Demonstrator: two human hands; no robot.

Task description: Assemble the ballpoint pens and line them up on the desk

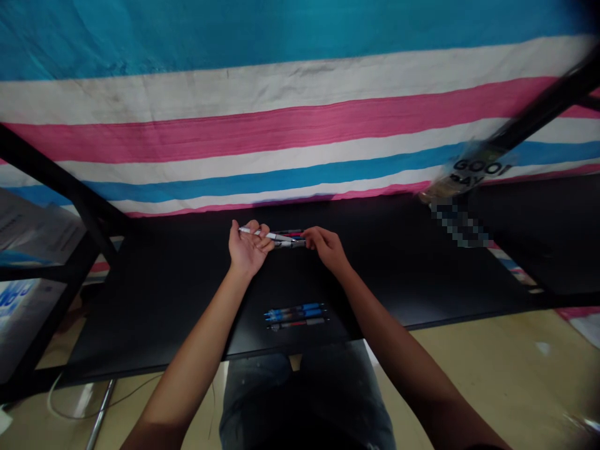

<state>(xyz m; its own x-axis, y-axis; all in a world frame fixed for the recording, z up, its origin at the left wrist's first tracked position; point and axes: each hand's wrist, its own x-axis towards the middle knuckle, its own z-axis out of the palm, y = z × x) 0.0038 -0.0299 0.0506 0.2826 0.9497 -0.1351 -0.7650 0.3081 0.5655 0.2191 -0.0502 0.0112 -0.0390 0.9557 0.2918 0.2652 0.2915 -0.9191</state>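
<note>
My left hand, palm turned up, has its fingers curled round a white pen that points to the right. At the right ends of the pens is my right hand, its fingers pinched together; what lies between the fingertips is too small to make out. Behind and between the hands lie more pens, one of them with a red barrel. Closer to my body, a few blue pens lie side by side on the black table, with a dark pen with a red part just in front of them.
A striped blue, white and pink sheet hangs behind the table. Black metal posts stand at the left, beside white packages. A clear plastic bag with lettering is at the back right. The table's front edge is near my legs.
</note>
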